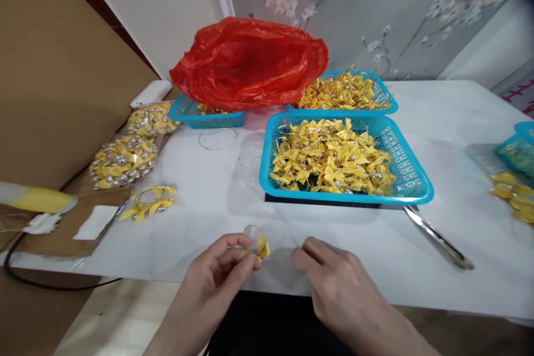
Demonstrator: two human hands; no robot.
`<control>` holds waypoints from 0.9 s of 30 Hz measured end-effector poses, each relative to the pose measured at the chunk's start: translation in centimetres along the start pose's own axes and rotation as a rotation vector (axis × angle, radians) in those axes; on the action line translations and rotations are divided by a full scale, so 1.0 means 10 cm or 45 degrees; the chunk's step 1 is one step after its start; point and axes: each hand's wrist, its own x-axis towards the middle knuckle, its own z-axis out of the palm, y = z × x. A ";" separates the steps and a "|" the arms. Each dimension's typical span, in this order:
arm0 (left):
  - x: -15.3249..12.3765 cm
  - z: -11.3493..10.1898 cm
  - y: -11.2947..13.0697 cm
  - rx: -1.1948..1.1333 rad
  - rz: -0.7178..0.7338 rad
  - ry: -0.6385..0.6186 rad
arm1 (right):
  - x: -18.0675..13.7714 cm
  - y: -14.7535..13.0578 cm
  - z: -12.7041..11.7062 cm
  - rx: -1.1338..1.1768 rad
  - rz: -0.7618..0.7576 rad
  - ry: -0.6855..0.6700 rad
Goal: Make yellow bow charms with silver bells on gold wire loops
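Note:
My left hand [219, 278] pinches a small yellow ribbon bow [262, 247] between thumb and fingers, low over the table's front edge. A thin wire loop stands up from the bow. To the right, my right hand [340, 283] is closed, its thumb and fingertips pressed together; whatever they hold, if anything, is too fine or hidden to see. A gap separates the two hands. Beyond them stands a blue plastic basket [419, 189] heaped with yellow ribbon bows [334, 158] bearing silvery beads. Left of my hands lies a ring of yellow bows [150, 201].
A red plastic bag [250, 67] sits open over a smaller blue basket [208, 120], beside another filled basket [387, 105]. Clear bags of beaded bows [123, 161] lie left. Metal tweezers or scissors [438, 238] rest right. A black cable [62, 288] hangs at the left edge.

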 end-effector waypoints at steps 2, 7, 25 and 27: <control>0.04 0.02 -0.05 0.098 0.096 0.081 | 0.00 -0.02 0.01 0.013 -0.012 -0.006; 0.09 0.06 -0.14 0.139 0.198 0.203 | 0.00 -0.05 0.03 0.049 -0.025 -0.025; -0.10 0.33 0.15 0.027 0.357 0.300 | 0.07 -0.11 -0.07 2.456 0.571 0.344; -0.14 0.39 0.16 0.116 0.447 0.345 | 0.10 -0.17 -0.04 2.546 0.602 0.323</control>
